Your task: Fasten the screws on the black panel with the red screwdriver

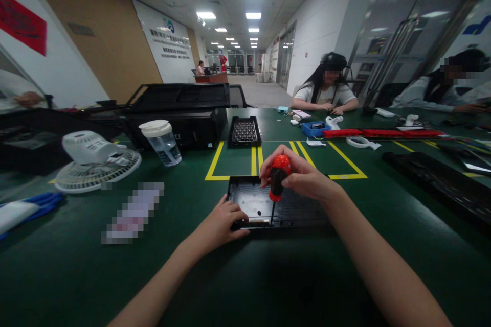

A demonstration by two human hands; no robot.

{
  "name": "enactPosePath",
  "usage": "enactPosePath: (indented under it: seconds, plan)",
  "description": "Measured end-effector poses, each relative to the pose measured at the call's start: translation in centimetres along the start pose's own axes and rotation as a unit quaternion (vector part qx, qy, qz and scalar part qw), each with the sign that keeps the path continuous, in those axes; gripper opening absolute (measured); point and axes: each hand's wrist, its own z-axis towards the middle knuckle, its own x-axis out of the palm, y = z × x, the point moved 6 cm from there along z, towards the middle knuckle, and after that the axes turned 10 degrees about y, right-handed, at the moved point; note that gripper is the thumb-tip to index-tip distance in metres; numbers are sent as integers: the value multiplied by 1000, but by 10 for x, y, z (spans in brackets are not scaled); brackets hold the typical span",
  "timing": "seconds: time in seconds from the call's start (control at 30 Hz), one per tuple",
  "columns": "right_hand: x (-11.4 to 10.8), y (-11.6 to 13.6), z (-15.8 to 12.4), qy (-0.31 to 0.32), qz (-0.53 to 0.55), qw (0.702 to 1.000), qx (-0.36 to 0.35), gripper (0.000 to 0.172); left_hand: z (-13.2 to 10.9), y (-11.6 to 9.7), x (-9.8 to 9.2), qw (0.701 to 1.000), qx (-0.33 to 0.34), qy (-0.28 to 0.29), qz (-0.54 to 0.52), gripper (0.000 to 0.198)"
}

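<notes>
In my right hand [303, 176] is a screwdriver with a red and black handle [279, 179]. Its thin shaft points down, nearly upright, into a shallow black plastic casing [303, 214], with the tip near the casing's front inner edge. The casing's front left corner is gripped by my left hand [224, 219], thumb outside the front wall and fingers reaching over the rim. Beside those fingers a narrow, light-coloured strip [259, 222] lies along the front inner wall. A small dark round spot [259, 213] shows on the casing's floor. My right forearm hides part of the casing's right end.
Beyond the casing stands a black tray of small round parts [245, 132]. Left are a lidded plastic cup [164, 145], a white fan [97, 158] and blue gloves [34, 209]. A blue box [315, 129] and a long black panel [441, 184] lie right. Another person [326, 92] sits across the table.
</notes>
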Motion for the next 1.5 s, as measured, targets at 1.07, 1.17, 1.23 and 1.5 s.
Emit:
enactPosePath:
  seconds: [1.07, 1.17, 1.23, 1.5]
  plan:
    - [13, 13, -4, -2, -189, 979, 70, 28, 1, 0, 0, 1000, 7, -11, 1, 22]
    - [13, 14, -4, -5, -219, 973, 73, 29, 1, -1, -1, 1000, 5, -10, 3, 22]
    - [12, 14, -4, -15, -240, 968, 74, 29, 1, -1, -1, 1000, 1, -7, 4, 22]
    - [9, 15, -7, -57, -330, 937, 98, 30, 0, -1, 0, 1000, -3, -1, -5, 22]
